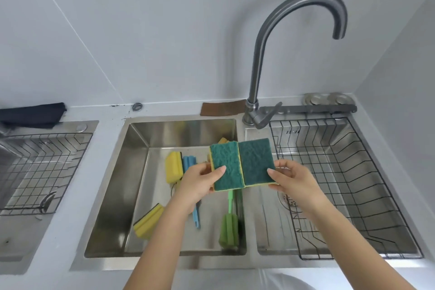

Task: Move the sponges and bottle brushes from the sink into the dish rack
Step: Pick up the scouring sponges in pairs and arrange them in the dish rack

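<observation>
My left hand [200, 182] holds a green-topped yellow sponge [227, 166] and my right hand [293, 180] holds a second green-topped sponge [256, 160]. Both sponges are side by side, touching, above the divider between the sink [113, 195] and the wire dish rack [353, 172]. In the sink lie a yellow sponge [173, 167], another yellow sponge [148, 221], a blue bottle brush [189, 163] partly hidden by my left arm, and a green bottle brush [228, 228]. A further yellow sponge [222, 141] peeks out behind the held ones.
A tall curved faucet [259, 59] rises behind the divider, its spout over the rack basin. A second wire rack [35, 167] sits in a basin at the left, with a dark cloth [30, 114] behind it. A drain [287, 198] shows under the right rack.
</observation>
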